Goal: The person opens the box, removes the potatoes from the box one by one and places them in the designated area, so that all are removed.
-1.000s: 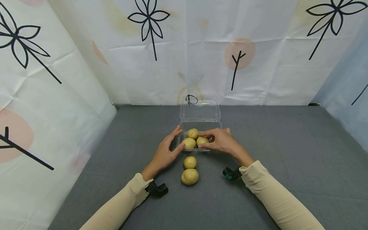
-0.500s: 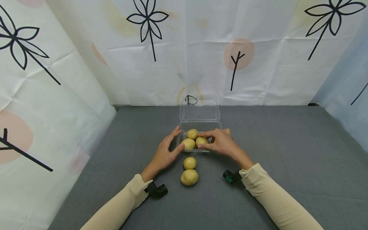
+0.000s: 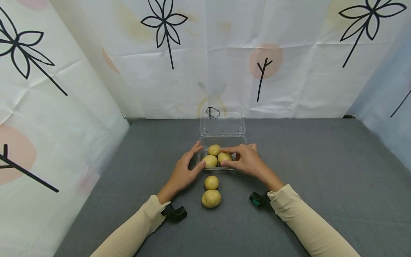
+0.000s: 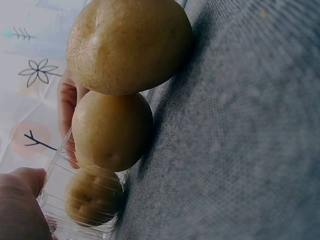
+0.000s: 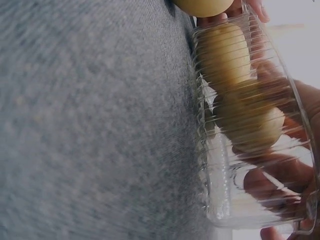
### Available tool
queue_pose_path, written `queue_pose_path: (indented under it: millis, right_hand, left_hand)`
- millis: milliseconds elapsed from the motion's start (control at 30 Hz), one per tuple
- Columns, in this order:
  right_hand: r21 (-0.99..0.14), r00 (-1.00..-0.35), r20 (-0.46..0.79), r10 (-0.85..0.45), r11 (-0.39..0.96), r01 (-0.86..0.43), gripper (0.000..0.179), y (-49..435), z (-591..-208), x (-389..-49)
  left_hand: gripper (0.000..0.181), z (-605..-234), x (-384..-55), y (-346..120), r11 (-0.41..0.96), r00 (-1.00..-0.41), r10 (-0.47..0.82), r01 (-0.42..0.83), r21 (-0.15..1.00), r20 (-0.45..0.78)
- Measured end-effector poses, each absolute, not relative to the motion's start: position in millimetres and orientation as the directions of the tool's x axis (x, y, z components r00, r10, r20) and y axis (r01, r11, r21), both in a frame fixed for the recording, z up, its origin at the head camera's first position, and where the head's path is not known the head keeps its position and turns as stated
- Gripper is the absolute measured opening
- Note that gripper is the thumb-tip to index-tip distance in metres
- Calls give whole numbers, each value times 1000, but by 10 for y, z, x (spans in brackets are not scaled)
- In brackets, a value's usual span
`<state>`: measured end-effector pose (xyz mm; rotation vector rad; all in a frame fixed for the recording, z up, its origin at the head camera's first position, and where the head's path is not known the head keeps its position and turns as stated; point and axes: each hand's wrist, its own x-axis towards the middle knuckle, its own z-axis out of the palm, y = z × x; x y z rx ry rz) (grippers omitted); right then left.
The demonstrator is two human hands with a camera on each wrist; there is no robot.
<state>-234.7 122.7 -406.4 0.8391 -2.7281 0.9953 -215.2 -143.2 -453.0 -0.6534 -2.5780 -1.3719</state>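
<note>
A clear plastic clamshell container [image 3: 239, 140] lies with its lid raised at the back. Three potatoes sit in it: a rear potato [image 3: 214, 150], a front-left potato [image 3: 210, 161] and a front-right potato [image 3: 224, 157]. My right hand [image 3: 245, 159] reaches in from the right and pinches the front-right potato between thumb and fingers. Around the container's left front corner spreads my left hand [image 3: 184, 171], its fingers fairly straight along the side. Its thumb [image 4: 30, 180] touches the rim in the left wrist view. Two loose potatoes, a smaller one [image 3: 211, 182] and a larger one [image 3: 211, 198], lie in front.
A grey cloth [image 3: 308, 171] covers the table. White printed curtains [image 3: 224, 53] hang behind it and along both sides. Black wrist cameras [image 3: 174, 213] sit below the cream sleeves, close to the tabletop.
The head view shifts very slightly. Both hands, the container and the potatoes keep their places.
</note>
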Motion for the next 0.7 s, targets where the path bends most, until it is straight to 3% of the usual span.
queue_pose_path:
  millis: [700]
  right_hand:
    - [-625,-806,421,-415,512,-590,50,1278,-4154,-2302]
  left_hand:
    - [59,-4504,-2141,-1427,492,-898,301,435,754,321]
